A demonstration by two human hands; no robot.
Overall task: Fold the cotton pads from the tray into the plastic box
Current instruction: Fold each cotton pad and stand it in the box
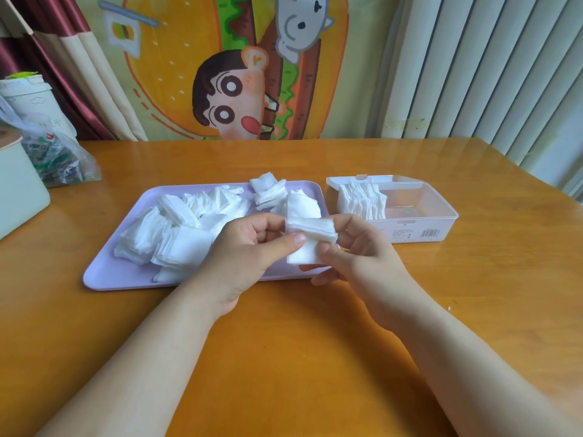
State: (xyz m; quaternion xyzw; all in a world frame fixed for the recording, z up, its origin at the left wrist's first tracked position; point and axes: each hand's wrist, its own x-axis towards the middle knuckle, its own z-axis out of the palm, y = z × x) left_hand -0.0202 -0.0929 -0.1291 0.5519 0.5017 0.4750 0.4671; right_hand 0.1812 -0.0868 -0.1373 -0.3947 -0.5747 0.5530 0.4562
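- One crinkled plastic bag [60, 159] is noted at the far left of the table [284, 357], well apart from the work.
- Many loose cotton pads [176, 228] are heaped unevenly in the lilac tray [104, 279]; most of the job is judged undone.
- The left hand [249, 247] is held above the tray's near right corner, its thumb curled onto the held stack [310, 234] and its fingers behind it.
- The held stack, several pads thick, is seen partly doubled over, clear of both tray and box.
- The right hand [359, 247] is pinched on the stack's right end, so both hands are brought together on it.
- A row of folded pads [362, 200] is stood on edge at the left end of the open plastic box [441, 216]; the rest of the box is unfilled.
- Risk: layers may be fanned out or shed if either pinch is eased mid-fold, the edges being uneven.
- Risk: the standing row could be toppled into the vacant space when a bundle is pushed in beside it, nothing being there to brace it.
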